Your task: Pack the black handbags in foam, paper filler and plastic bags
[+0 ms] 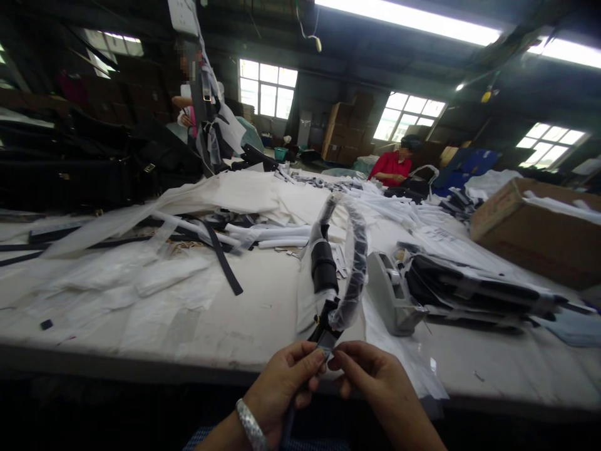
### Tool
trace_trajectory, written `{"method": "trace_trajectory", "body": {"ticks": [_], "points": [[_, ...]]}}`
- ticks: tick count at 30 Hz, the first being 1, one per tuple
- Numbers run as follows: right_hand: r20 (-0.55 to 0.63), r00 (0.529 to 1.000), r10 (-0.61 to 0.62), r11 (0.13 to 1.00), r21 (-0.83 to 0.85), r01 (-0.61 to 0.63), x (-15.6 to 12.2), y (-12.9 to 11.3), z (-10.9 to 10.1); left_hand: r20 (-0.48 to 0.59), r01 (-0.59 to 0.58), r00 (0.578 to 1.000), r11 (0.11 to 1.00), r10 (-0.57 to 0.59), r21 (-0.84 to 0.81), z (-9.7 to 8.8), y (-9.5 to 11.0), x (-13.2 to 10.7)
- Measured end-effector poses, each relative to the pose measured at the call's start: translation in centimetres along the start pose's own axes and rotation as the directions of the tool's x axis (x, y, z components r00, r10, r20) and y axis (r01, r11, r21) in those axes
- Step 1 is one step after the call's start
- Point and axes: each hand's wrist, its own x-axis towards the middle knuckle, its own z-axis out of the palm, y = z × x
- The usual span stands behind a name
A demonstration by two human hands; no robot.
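At the table's front edge, my left hand (293,379) is closed with thumb and fingers around a dark strap (328,339). Close beside it, my right hand (375,379) pinches at the same spot; what lies between its fingertips is too small to make out. From the strap, a curved bag handle (357,269) wrapped in clear plastic arches up over the tabletop. Within its curve lies a dark rolled piece (323,266), with white wrapping along its left side. A small gold-coloured metal fitting (318,319) shows just above my fingers.
A grey tape dispenser (392,294) stands right of the handle, beside a stack of dark wrapped items (469,285). Clear plastic bags (141,275) and a black strip (223,257) lie left. A cardboard box (539,225) sits far right. A person in red (392,169) works across the table.
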Motion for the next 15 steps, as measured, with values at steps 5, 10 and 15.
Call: {"method": "trace_trajectory", "body": {"ticks": [5,10,15], "points": [[-0.062,0.998,-0.023,1.0,-0.009,0.023,0.4,0.8,1.2,0.019,0.097,0.995,0.995,-0.098,0.013,-0.1,0.8,-0.3],[-0.138,0.989,-0.055,0.998,-0.02,0.053,0.4,0.9,2.4,0.075,0.093,0.992,0.994,-0.097,0.056,-0.2,0.9,-0.2],[-0.217,0.969,-0.116,0.986,-0.143,0.086,0.5,0.9,2.7,0.045,0.113,0.992,0.99,-0.117,0.081,-0.2,0.9,0.1]]}}
